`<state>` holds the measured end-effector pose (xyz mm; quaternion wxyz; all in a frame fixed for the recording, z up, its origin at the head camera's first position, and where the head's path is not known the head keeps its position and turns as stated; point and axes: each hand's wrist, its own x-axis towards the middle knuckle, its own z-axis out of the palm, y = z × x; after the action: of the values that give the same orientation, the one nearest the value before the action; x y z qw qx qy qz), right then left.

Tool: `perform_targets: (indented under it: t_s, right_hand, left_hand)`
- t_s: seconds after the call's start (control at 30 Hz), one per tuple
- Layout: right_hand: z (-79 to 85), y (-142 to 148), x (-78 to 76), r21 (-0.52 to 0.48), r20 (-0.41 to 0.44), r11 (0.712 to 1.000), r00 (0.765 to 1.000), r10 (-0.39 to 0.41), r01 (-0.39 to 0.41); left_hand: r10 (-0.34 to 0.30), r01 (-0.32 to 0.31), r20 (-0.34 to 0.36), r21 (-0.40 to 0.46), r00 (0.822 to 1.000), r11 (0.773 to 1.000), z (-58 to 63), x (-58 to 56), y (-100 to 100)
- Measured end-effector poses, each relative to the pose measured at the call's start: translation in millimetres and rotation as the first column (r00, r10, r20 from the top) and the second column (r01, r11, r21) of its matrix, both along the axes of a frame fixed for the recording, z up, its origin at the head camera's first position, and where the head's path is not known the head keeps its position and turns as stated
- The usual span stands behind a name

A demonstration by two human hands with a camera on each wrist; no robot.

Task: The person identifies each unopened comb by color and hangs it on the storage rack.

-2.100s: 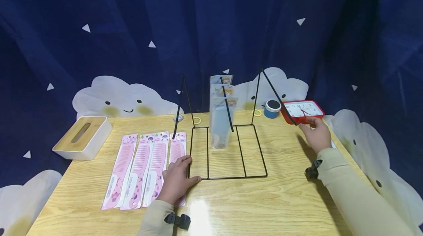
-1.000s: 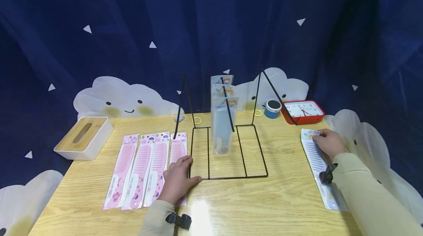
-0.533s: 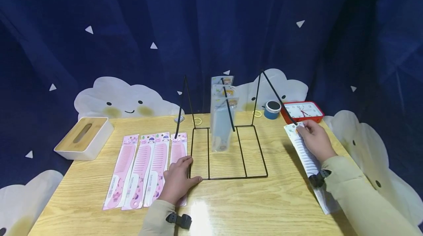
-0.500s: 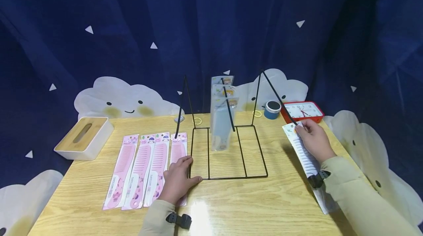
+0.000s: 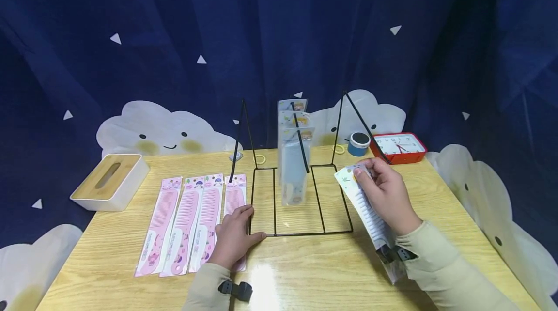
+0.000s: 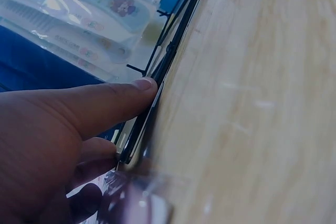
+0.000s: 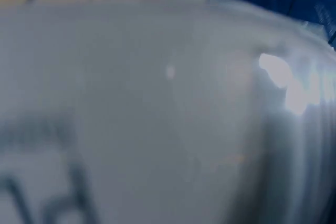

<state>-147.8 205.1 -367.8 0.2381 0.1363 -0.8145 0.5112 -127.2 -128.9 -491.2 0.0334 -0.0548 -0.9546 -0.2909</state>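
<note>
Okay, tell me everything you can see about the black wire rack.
The black wire rack looks like thin metal. Its rectangular base, with two inner bars running front to back, lies on the wooden table. Three arms stand above it, reaching toward the person. Three pale packaged combs hang on the middle arm; the outer two look bare. The left hand touches the base's near left corner.

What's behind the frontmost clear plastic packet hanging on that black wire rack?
Behind the frontmost pale-blue comb packet, two similar packets show their tops; their lower parts are mostly covered.
</note>
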Motion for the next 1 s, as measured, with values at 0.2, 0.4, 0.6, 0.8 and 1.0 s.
perform_targets:
  t_s: [0.2,0.4,0.6,0.8,1.0]
  right_hand:
    - [17.6,-32.3,18.1,-0.105,-0.058,0.987,0.992,0.113,-0.118]
    - [31.6,-60.0,34.3,-0.147,-0.207,0.952,0.95,0.235,-0.267]
    - [42.2,-76.2,39.2,-0.182,-0.297,0.915,0.908,0.297,-0.359]
    - [43.9,-81.4,33.5,-0.143,-0.236,0.943,0.936,0.262,-0.3]
    - [32.4,-86.6,22.6,-0.159,-0.209,0.948,0.947,0.242,-0.277]
  left_hand:
    - [0.003,-0.003,0.002,0.002,1.0,1.0,0.5,0.1,0.2]
    - [0.004,-0.004,0.008,0.008,1.0,1.0,0.8,0.6,-0.3]
    - [0.012,-0.012,0.017,0.006,1.0,1.0,1.1,0.4,-0.2]
    - [0.004,-0.004,0.008,0.001,1.0,1.0,2.4,0.4,0.4]
    - [0.001,-0.001,0.008,0.003,1.0,1.0,3.0,0.4,0.3]
